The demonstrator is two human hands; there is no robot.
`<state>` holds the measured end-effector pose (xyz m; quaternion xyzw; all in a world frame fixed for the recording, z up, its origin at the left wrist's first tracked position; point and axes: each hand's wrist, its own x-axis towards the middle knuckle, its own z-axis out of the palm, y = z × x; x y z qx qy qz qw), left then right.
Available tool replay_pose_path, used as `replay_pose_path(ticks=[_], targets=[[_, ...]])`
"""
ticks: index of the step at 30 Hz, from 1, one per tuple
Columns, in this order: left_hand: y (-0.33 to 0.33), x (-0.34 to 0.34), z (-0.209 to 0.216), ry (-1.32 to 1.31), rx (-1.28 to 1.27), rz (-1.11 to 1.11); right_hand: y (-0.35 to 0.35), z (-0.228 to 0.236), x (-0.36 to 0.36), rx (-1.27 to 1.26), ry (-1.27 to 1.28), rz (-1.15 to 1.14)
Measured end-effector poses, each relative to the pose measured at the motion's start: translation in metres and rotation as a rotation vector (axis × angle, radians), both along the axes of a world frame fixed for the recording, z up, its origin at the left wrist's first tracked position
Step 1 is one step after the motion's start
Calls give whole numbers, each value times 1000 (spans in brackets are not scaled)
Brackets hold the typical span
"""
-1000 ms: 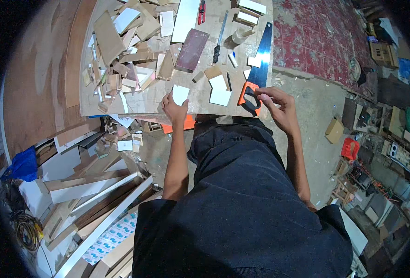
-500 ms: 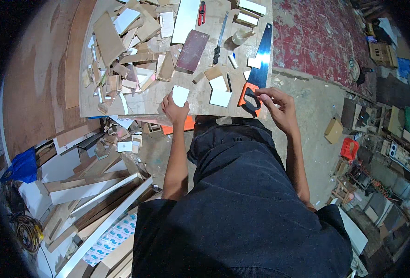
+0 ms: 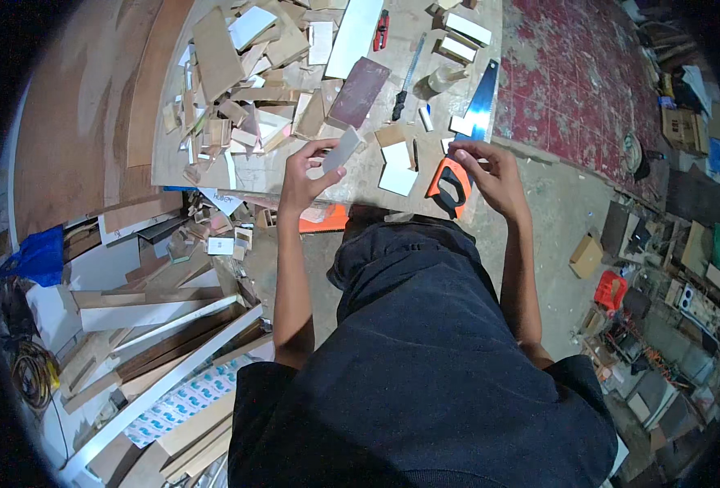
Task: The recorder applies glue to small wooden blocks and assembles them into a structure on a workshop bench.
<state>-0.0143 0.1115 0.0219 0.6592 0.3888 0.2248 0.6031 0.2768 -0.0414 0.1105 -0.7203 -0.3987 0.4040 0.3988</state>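
Note:
My left hand (image 3: 301, 177) grips a small flat wood block (image 3: 343, 151) between thumb and fingers. The block is lifted and tilted above the near edge of the workbench, its greyish face turned toward me. My right hand (image 3: 496, 177) hovers over the hand saw (image 3: 448, 185), loosely curled, with thumb and fingertips slightly apart near where the orange-and-black handle meets the blade. I see nothing held in it. Between my hands lie a white block (image 3: 398, 179), a brown block (image 3: 390, 135) and a dark pencil-like stick (image 3: 415, 153).
Wood offcuts (image 3: 254, 98) pile up on the bench's left. Farther back are a maroon board (image 3: 360, 92), red-handled pliers (image 3: 381, 31), a narrow blade with a black handle (image 3: 408, 77) and a jar (image 3: 443, 80). Long boards (image 3: 165, 325) lean below at left; an orange tool (image 3: 325, 219) sits beneath the edge.
My left hand has raised the wood block off the bench and tilted it. My right hand has shifted slightly up along the saw. The whole view has moved a little.

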Motion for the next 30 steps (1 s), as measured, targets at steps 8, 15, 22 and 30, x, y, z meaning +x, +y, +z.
replay_pose_path(ticks=[8, 15, 22, 30], targets=[[0, 23, 64, -240, -141, -286, 48, 32, -14, 16, 114, 218], [-14, 46, 106, -38, 103, -369, 54, 55, -13, 64, 3, 507], [-25, 65, 116, 138, 201, -364, 56, 52, -9, 94, -274, 820], [-31, 77, 109, 213, 189, -385, 47, 27, -9, 45, -215, 843]])
